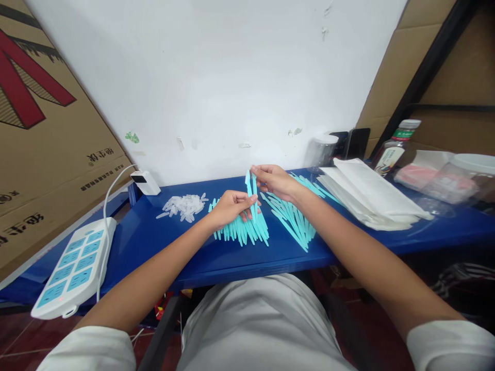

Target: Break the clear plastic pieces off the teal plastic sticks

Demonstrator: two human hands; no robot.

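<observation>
My left hand (232, 207) pinches the lower part of a slim turquoise eyebrow razor (253, 198), which stands nearly upright; a second turquoise piece shows close beside its top. At the upper end, the fingertips of my right hand (273, 180) close on the razor. Under my left hand lies a pile of turquoise razors (242, 231). Another fanned pile of razors (292, 221) lies below and beside my right wrist, partly hidden by the forearm. To the left of both hands sits a heap of small translucent plastic covers (184, 206).
On the blue table (154, 252), a white power strip (75, 270) and a small white device (146, 183) with a cable stand left. Right are white sheets (371, 193), a clear jar (322, 152), phones (356, 144), a bottle (392, 149) and a lidded tub (464, 178). A white wall rises behind.
</observation>
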